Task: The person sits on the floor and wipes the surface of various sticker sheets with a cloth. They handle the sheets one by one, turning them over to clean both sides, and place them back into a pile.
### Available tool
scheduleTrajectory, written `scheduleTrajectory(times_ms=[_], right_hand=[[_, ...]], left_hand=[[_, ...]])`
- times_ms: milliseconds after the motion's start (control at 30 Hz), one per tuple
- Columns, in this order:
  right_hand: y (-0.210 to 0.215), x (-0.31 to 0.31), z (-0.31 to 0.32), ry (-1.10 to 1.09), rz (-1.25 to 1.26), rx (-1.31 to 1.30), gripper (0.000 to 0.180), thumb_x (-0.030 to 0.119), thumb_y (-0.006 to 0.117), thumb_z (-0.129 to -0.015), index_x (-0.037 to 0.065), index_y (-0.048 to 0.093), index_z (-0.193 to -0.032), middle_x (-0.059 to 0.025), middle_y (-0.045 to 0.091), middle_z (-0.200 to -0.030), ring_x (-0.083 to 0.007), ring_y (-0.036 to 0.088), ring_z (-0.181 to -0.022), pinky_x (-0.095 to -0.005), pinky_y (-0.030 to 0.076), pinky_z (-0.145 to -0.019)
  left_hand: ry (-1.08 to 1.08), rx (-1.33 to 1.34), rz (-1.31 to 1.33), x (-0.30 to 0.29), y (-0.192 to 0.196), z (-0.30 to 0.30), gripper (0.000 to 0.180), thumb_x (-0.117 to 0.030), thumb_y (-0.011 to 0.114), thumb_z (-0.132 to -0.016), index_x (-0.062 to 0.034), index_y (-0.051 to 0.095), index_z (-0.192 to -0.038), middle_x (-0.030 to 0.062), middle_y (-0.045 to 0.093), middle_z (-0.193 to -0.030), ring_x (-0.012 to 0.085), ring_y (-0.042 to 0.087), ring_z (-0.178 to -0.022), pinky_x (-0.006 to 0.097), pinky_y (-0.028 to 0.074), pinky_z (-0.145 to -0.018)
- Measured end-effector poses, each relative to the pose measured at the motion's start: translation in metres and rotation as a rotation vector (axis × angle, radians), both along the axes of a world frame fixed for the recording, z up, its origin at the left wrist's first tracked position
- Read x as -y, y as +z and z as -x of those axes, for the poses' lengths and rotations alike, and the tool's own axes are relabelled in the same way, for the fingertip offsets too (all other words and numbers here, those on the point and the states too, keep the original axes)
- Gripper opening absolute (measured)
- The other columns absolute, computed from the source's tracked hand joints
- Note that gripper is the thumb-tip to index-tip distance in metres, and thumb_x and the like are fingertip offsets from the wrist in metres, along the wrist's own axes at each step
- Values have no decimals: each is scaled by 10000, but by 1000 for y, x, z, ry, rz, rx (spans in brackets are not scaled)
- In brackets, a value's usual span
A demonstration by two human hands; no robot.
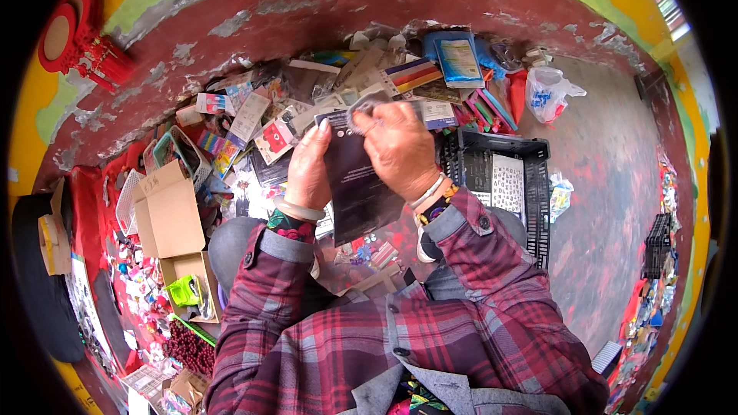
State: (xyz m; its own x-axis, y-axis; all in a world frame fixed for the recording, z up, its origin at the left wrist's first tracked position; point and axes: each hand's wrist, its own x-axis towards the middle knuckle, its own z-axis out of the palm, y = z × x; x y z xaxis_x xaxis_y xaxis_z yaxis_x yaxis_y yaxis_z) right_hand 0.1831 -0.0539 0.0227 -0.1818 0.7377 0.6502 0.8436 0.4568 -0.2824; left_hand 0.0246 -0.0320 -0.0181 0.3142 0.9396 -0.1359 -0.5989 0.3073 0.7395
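Dark printed sheet (355,204), left edge pinched in the left hand (310,173), seemingly for steadiness; right hand (400,147) curled tightly around greyish wad (359,114) at far edge.

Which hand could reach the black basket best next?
Probably the right hand: the black basket is closer to it, though that hand pinches something grey. The left hand is farther off, holding the dark sheet.
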Motion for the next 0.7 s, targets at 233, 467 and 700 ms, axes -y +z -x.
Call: scheduleTrajectory(times_ms=[233, 467, 700], right_hand=[[-22, -33, -80, -153, 199, -502, 295, 26, 536, -749, 32, 659, -1017, -159, 614, -994, -305, 601, -905, -338, 477, -786], [16, -19, -86, 305, 707, -1406, 452, 351, 596, -908, -6, 567, -1185, -19, 614, -1008, -91, 562, -905, -234, 445, -832], [2, -19, -75, 478, 1041, -1108, 278, 243, 611, -901, -13, 655, -998, -27, 664, -938, -87, 593, -850, -226, 457, -784]], left_hand=[[-19, 112, 53, -9, 21, 22, 283, -253, 517, -945, -18, 586, -1086, 90, 642, -1026, 180, 615, -906, 310, 493, -816], [11, 145, 47, -16, 32, 32, 284, -240, 523, -942, -2, 580, -1086, 107, 646, -1025, 199, 627, -902, 338, 501, -824], [0, 118, 97, -19, 21, 33, 248, -219, 540, -934, -16, 595, -1065, 94, 647, -1018, 195, 624, -905, 335, 504, -818]])
